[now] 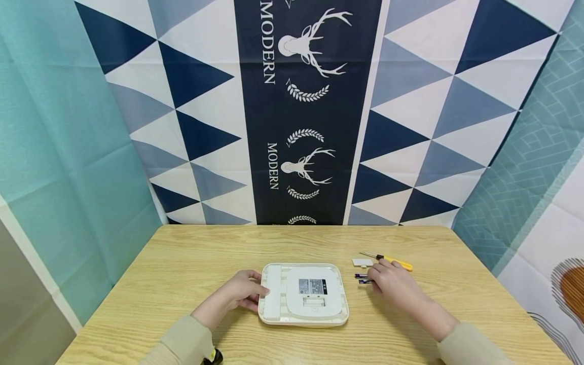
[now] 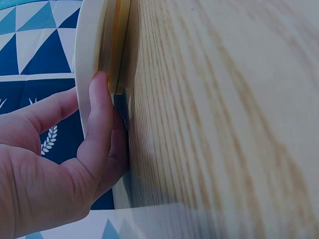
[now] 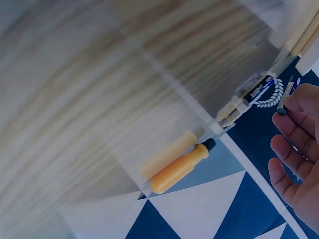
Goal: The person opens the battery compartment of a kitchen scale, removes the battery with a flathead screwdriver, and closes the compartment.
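Note:
A white kitchen scale (image 1: 280, 317) lies underside up, showing a printed label and an uncovered battery compartment (image 1: 315, 301). My left hand (image 1: 246, 291) grips its left edge, thumb on top and fingers underneath; the left wrist view shows the rim (image 2: 85, 55) between them, slightly off the table. To the right of the scale, my right hand (image 1: 394, 281) pinches a small dark battery (image 3: 288, 95) between thumb and index finger. Another battery (image 3: 256, 87) lies on the table beside it. The other right fingers are loosely bent.
A screwdriver with a yellow handle (image 1: 403, 264) lies just beyond my right hand. Near its tip is a small white battery cover (image 1: 362, 262). A black and yellow object (image 1: 213, 357) shows by my left cuff. Patterned cloth (image 1: 310, 111) hangs behind the wooden table (image 1: 205, 248).

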Demonstrator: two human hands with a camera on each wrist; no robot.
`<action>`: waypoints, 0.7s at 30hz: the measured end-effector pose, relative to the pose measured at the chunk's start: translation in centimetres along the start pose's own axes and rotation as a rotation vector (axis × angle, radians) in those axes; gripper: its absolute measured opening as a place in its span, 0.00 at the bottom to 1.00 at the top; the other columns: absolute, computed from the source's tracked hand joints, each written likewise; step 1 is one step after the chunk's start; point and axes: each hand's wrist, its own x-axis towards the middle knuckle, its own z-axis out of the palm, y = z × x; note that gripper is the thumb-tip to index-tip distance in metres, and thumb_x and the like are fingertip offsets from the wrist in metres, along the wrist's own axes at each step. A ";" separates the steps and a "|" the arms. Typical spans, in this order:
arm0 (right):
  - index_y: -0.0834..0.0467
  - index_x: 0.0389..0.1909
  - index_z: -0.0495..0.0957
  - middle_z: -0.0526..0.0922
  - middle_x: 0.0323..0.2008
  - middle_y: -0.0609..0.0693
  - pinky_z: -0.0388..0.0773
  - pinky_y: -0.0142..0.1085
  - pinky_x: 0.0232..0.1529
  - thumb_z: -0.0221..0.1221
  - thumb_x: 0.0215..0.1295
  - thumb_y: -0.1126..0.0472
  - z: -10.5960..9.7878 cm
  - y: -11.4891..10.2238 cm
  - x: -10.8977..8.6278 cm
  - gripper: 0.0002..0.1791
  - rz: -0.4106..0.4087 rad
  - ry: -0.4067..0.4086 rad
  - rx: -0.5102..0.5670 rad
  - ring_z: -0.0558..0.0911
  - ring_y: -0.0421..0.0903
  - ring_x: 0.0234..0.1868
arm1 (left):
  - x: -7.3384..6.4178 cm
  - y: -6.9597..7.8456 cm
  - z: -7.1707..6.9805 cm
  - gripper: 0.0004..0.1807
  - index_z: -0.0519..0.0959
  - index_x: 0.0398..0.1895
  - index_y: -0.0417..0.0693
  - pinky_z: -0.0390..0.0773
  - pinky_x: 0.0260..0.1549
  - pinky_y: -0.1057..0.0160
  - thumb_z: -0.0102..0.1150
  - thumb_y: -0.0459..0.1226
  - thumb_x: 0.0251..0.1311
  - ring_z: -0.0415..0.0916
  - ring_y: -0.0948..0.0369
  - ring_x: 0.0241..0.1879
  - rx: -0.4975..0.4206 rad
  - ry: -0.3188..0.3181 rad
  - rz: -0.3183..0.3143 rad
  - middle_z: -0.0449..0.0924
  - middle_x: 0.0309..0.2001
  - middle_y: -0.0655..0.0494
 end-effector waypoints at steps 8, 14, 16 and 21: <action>0.52 0.20 0.72 0.75 0.23 0.42 0.71 0.39 0.27 0.67 0.44 0.67 0.5 0.4 -0.1 0.12 0.034 -0.080 0.021 0.69 0.43 0.27 | -0.1 0.1 0.0 0.26 0.65 0.55 0.32 0.84 0.23 0.58 0.63 0.27 0.54 0.80 0.59 0.23 0.002 0.004 -0.006 0.81 0.28 0.45; 0.52 0.20 0.73 0.78 0.25 0.44 0.73 0.40 0.29 0.67 0.44 0.66 0.8 0.2 0.2 0.11 0.034 -0.150 0.030 0.72 0.44 0.29 | 0.0 -0.1 -0.1 0.25 0.66 0.55 0.32 0.84 0.23 0.58 0.63 0.28 0.54 0.80 0.59 0.23 0.000 -0.009 0.003 0.82 0.28 0.45; 0.52 0.20 0.72 0.78 0.25 0.44 0.73 0.40 0.28 0.68 0.44 0.65 0.9 0.2 0.2 0.12 0.028 -0.164 0.031 0.73 0.44 0.29 | 0.0 -0.1 -0.1 0.25 0.66 0.55 0.33 0.84 0.23 0.58 0.63 0.28 0.54 0.80 0.59 0.23 0.002 -0.012 0.005 0.81 0.28 0.45; 0.52 0.20 0.72 0.78 0.25 0.44 0.74 0.41 0.29 0.68 0.45 0.66 1.0 0.1 0.3 0.13 0.028 -0.183 0.038 0.74 0.44 0.30 | 0.0 0.0 0.0 0.26 0.66 0.55 0.33 0.84 0.23 0.58 0.63 0.28 0.54 0.80 0.58 0.23 0.001 -0.010 0.002 0.82 0.28 0.45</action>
